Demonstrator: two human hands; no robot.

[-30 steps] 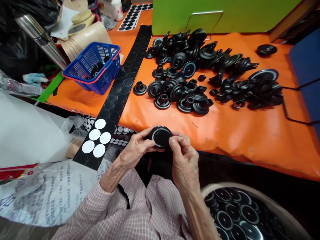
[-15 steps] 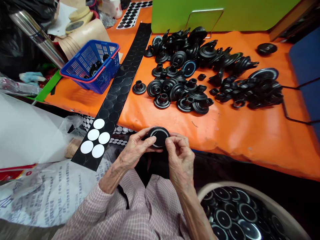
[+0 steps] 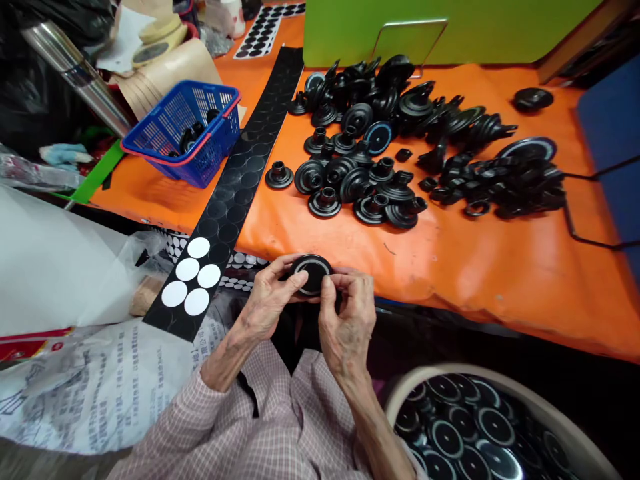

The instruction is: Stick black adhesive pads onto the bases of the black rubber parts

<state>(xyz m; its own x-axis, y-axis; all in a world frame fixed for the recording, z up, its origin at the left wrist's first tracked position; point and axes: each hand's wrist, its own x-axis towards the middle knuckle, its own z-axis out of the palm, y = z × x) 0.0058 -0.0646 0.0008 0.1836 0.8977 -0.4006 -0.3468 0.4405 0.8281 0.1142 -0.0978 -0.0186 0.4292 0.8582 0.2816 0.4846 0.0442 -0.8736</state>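
A round black plastic disc (image 3: 314, 275) with a pale ring on its face is held over my lap, at the table's front edge. My left hand (image 3: 267, 297) grips it from the left, thumb on the face and fingers underneath. From the right, my right hand (image 3: 347, 310) pinches its rim with thumb and forefinger. To the left lies a black strip of round stickers (image 3: 240, 183); several bare white circles (image 3: 187, 269) show at its near end. The underside of the disc is hidden.
Several black stemmed discs (image 3: 360, 153) are heaped on the orange table (image 3: 450, 267), beside small black parts (image 3: 505, 183). A blue basket (image 3: 200, 150) stands left. At lower right a round tub (image 3: 400, 387) holds several ringed discs. A green panel (image 3: 480, 33) stands behind.
Both hands and the disc have shifted slightly left. My right thumb and forefinger have stayed at the disc's right rim.
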